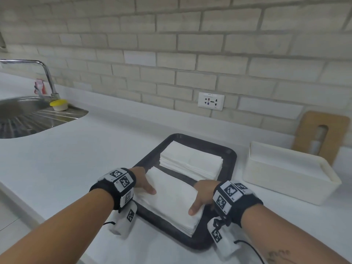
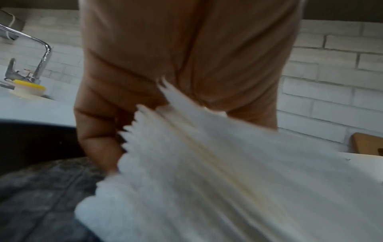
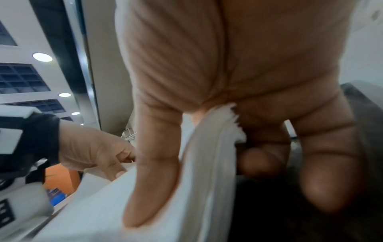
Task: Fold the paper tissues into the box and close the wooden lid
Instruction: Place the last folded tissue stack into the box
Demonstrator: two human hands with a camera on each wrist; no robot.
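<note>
Head view, item one: near stack of paper tissues [image 1: 171,199], lying on the near half of a black tray [image 1: 226,159] on the white counter; a second stack [image 1: 192,161] sits just beyond it. I have my left hand [image 1: 146,182] clamped on its left edge and my right hand [image 1: 202,195] on its right edge, thumbs on top, fingers curled beneath, as both wrist views show. Judged handling: light, soft, many loose leaves, prone to fanning and sagging mid-span; best taken at opposite edges, squeezed through its full thickness. Item two: white box [image 1: 289,178], open, right of the tray. Item three: wooden lid [image 1: 322,134], leaning against the brick wall behind the box.
</note>
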